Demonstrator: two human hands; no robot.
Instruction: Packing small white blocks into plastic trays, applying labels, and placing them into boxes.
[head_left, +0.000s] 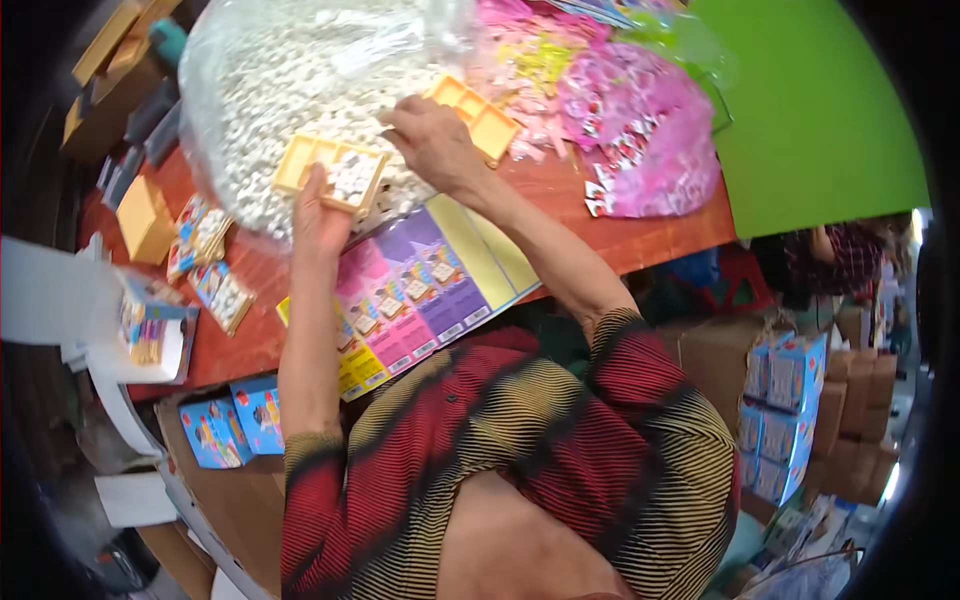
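Both forearms reach up from striped sleeves over the red table (590, 240). Left hand (318, 215) grips the near edge of a yellow compartment tray (330, 172) partly filled with small white pieces. Right hand (432, 140) rests fingers-down on the clear bag of white pieces (290, 70), apparently pinching some, beside a second yellow tray (478, 115). Nearer lie pink, purple and yellow printed cards (425, 285); farther right, pink packets (640, 130).

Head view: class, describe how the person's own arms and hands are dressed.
Both hands, the left hand and right hand, are bare, without gloves. The forearms are uncovered too. Short sleeves end near the elbows, in red fabric with yellow and dark stripes.
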